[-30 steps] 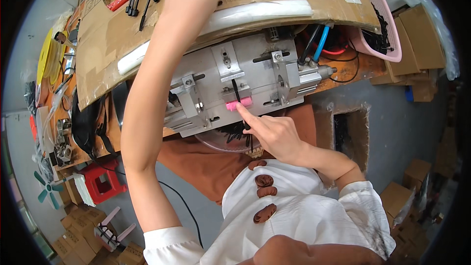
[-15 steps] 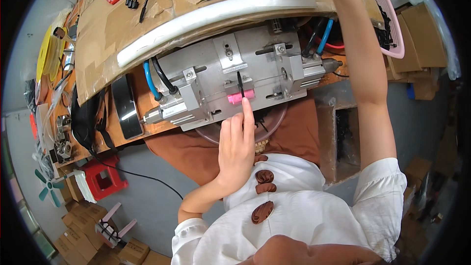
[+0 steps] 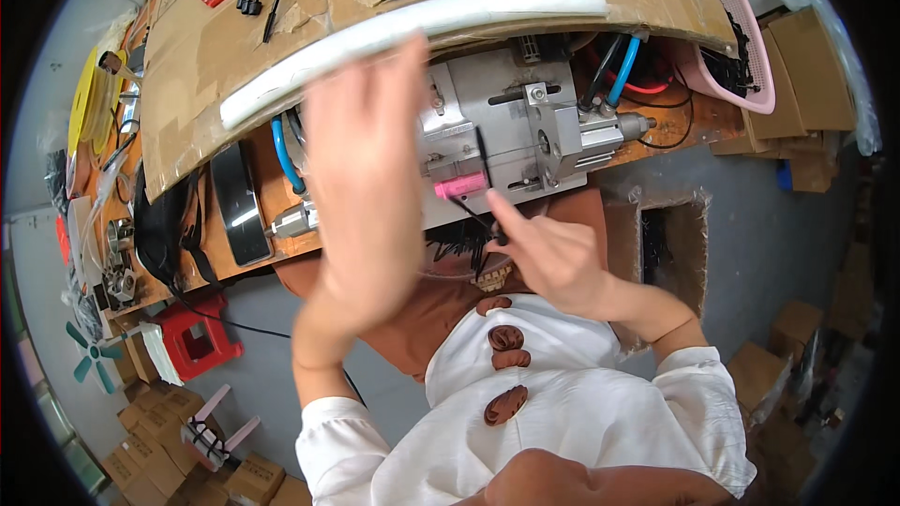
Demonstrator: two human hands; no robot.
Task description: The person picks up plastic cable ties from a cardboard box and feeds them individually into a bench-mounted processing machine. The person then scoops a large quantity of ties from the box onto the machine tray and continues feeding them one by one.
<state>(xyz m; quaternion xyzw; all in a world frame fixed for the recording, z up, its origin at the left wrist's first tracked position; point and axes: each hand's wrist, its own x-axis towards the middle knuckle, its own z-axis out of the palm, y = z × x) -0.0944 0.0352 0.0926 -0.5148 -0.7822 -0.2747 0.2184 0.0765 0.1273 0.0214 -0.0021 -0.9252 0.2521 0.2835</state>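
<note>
Your left hand [image 3: 361,178] has risen from the pink clip and now sweeps, open and motion-blurred, across the left half of the grey metal clamping fixture [image 3: 506,131], holding nothing. Your right hand [image 3: 553,258] has come in from above to the fixture's near edge, fingers pinched on a thin black cable tie [image 3: 473,217] just below the small pink plastic clip [image 3: 461,187]. The tie now sits at the clip, so feeding has passed to the right hand. The cardboard-covered surface [image 3: 281,28] carries spare black ties at its far edge.
</note>
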